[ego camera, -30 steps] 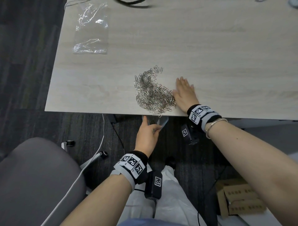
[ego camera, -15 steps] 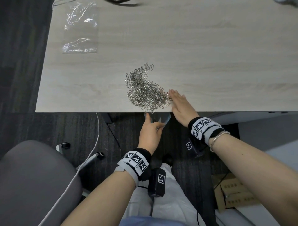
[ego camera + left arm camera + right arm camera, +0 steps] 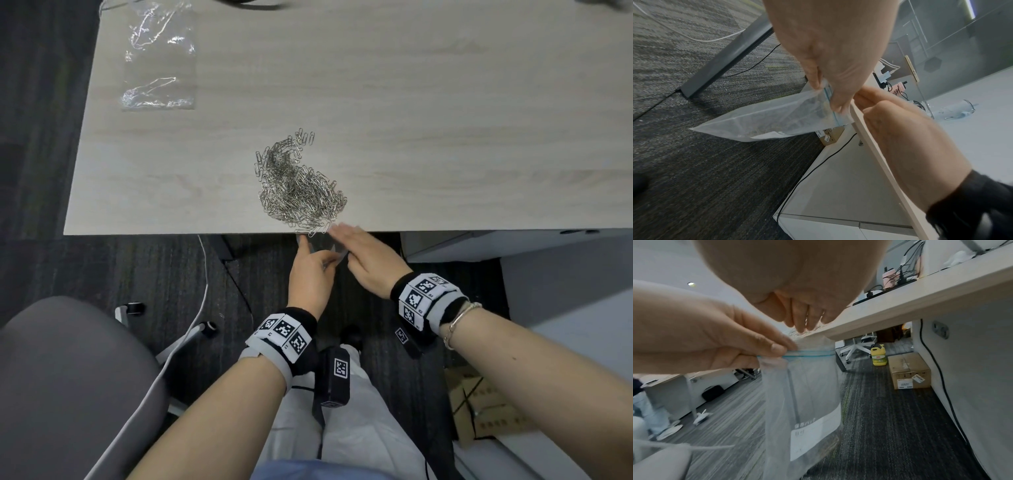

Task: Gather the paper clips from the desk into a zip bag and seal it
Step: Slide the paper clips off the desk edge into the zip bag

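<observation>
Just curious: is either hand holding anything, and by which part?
The left hand pinches the zip bag at its blue zip strip. The right hand holds nothing.

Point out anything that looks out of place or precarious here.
A few paper clips from the pile poke past the desk edge, above the zip bag the left hand pinches below. Those could drop beside the bag. Nothing looks damaged.

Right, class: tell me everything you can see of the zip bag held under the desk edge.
The zip bag is translucent, frosted plastic with a blue zip strip near its top and a white printed label panel lower down. It hangs below the desk edge, mouth up. The left hand pinches it at the strip; the right hand is just above the mouth. Something dark lies inside, indistinct.
</observation>
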`<state>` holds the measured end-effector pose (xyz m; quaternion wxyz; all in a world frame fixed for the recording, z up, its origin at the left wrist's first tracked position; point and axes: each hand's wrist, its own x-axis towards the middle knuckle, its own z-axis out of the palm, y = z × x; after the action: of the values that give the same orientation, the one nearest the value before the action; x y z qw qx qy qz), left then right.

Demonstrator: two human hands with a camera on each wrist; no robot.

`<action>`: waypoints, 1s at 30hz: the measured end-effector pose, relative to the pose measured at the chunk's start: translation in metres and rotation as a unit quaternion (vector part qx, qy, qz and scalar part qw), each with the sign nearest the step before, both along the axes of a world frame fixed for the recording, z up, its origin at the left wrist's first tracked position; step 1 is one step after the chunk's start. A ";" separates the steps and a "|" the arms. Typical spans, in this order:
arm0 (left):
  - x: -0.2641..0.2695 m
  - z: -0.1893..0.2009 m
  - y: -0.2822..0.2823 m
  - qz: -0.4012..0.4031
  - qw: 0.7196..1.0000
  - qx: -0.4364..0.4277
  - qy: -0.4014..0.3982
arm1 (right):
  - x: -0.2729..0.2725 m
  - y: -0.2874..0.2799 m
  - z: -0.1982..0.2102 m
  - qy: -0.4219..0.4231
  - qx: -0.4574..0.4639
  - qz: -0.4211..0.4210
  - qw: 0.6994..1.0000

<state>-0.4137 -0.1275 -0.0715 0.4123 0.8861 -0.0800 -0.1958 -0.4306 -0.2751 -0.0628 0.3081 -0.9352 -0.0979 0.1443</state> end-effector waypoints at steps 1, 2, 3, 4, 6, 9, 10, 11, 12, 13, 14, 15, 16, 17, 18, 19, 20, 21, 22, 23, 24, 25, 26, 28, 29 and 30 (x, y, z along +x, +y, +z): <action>0.000 0.002 0.000 0.002 1.000 0.009 0.002 | 0.005 -0.003 0.001 -0.011 -0.002 -0.029 1.000; 0.000 0.004 0.001 0.005 1.000 0.020 0.005 | 0.012 -0.005 0.002 -0.015 -0.011 -0.053 0.998; 0.000 0.004 0.003 0.009 0.999 0.032 0.010 | 0.020 -0.008 0.002 -0.011 -0.026 -0.066 0.997; 0.001 0.004 0.004 0.013 0.999 0.041 0.016 | 0.028 -0.009 0.001 -0.003 -0.041 -0.070 0.997; 0.002 0.004 0.008 0.018 0.998 0.050 0.018 | 0.040 -0.009 -0.002 0.015 -0.065 -0.064 0.996; 0.002 0.002 0.011 0.016 0.998 0.052 0.008 | 0.041 -0.006 -0.004 0.023 -0.101 -0.034 0.994; 0.002 0.001 0.011 0.017 0.999 0.050 0.006 | 0.037 -0.005 -0.005 0.021 -0.107 -0.023 0.994; 0.002 0.001 0.011 0.018 0.999 0.045 0.005 | 0.032 -0.003 -0.005 0.018 -0.109 -0.013 0.994; 0.002 0.001 0.011 0.019 0.999 0.040 0.005 | 0.026 -0.002 -0.005 0.015 -0.107 -0.002 0.994; 0.002 0.001 0.010 0.020 0.999 0.036 0.004 | 0.021 0.000 -0.006 0.013 -0.104 0.010 0.994; 0.002 0.000 0.010 0.021 0.999 0.034 0.002 | 0.016 0.001 -0.007 0.013 -0.101 0.023 0.995; 0.003 0.000 0.010 0.020 0.999 0.028 0.000 | 0.011 0.004 -0.008 0.013 -0.095 0.037 0.995; 0.003 -0.001 0.010 0.020 1.000 0.022 -0.001 | 0.008 0.006 -0.009 0.011 -0.089 0.050 0.995; 0.003 -0.001 0.011 0.018 1.000 0.018 -0.003 | 0.005 0.009 -0.010 0.008 -0.081 0.061 0.995; 0.004 -0.001 0.011 0.016 1.000 0.022 -0.003 | 0.003 0.012 -0.010 0.006 -0.075 0.069 0.995; 0.004 -0.001 0.012 0.013 1.000 0.028 -0.002 | 0.002 0.014 -0.009 0.004 -0.068 0.075 0.995; 0.004 -0.002 0.013 0.011 0.999 0.031 -0.002 | 0.000 0.015 -0.008 0.004 -0.059 0.076 0.995; 0.004 -0.001 0.013 0.009 0.999 0.031 -0.002 | 0.000 0.016 -0.007 0.001 -0.046 0.070 0.996; 0.005 -0.001 0.014 0.009 1.000 0.029 0.001 | 0.001 0.015 -0.006 -0.004 -0.030 0.058 0.998; 0.005 -0.001 0.014 0.011 1.000 0.028 0.007 | 0.003 0.014 -0.005 -0.009 -0.016 0.040 0.999; 0.005 0.000 0.015 0.013 0.999 0.030 0.011 | 0.006 0.012 -0.004 -0.014 -0.005 0.017 1.000; 0.005 0.000 0.016 0.013 0.999 0.034 0.013 | 0.010 0.011 -0.004 -0.019 0.004 -0.007 1.000; 0.005 0.000 0.017 0.014 0.999 0.038 0.015 | 0.015 0.009 -0.003 -0.027 0.010 -0.029 0.999; 0.005 0.000 0.021 0.017 0.999 0.044 0.021 | 0.025 0.009 -0.004 -0.050 0.008 -0.059 0.997; 0.005 0.001 0.023 0.019 0.998 0.047 0.025 | 0.030 0.010 -0.004 -0.058 -0.002 -0.065 0.996; 0.005 0.000 0.026 0.022 0.998 0.049 0.030 | 0.035 0.011 -0.006 -0.058 -0.017 -0.067 0.996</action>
<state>-0.4086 -0.1019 -0.0711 0.3749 0.9005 -0.0382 -0.2173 -0.3955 -0.2637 -0.0684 0.2951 -0.9515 -0.0501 0.0706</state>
